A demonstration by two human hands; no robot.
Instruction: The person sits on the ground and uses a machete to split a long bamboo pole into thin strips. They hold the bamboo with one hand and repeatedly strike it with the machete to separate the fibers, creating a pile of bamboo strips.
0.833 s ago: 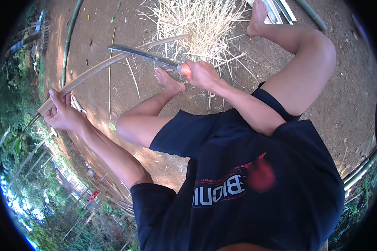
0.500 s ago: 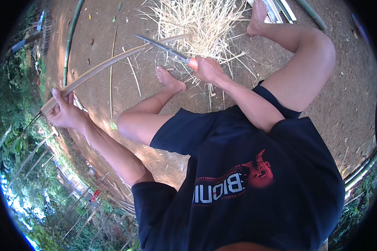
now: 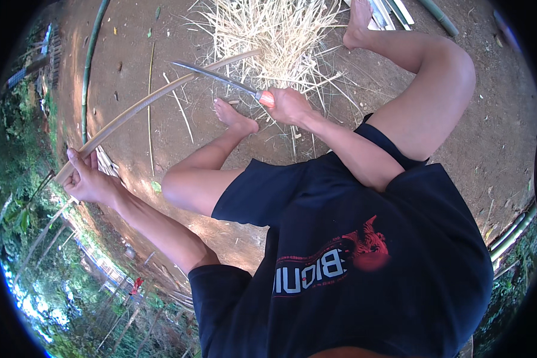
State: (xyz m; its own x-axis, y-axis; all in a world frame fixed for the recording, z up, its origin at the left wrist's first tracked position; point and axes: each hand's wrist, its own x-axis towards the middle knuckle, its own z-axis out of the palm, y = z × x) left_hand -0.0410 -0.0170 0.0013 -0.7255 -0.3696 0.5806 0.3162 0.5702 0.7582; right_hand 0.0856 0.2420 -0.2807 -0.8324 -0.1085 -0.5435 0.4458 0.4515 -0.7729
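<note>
A long, pale bamboo strip (image 3: 140, 106) runs from the left up toward the far middle, its far end over a heap of shavings (image 3: 274, 30). My left hand (image 3: 91, 177) is closed around its near end, the thumb lying on top. In my right hand (image 3: 288, 106) is the orange-red handle of a long-bladed knife (image 3: 224, 79). The blade points to the upper left and crosses the strip near its far part; whether the edge touches the strip I cannot tell.
My bare feet (image 3: 235, 115) rest on the brown dirt ground on either side of the shavings. A green bamboo pole (image 3: 91, 65) lies at the left. Split pieces (image 3: 388, 15) and another green pole (image 3: 438, 17) lie at the far right. Green plants border the left.
The left hand and the near end of the strip have dropped slightly. My right hand with the knife has shifted a little left and down. Both grips are unchanged.
</note>
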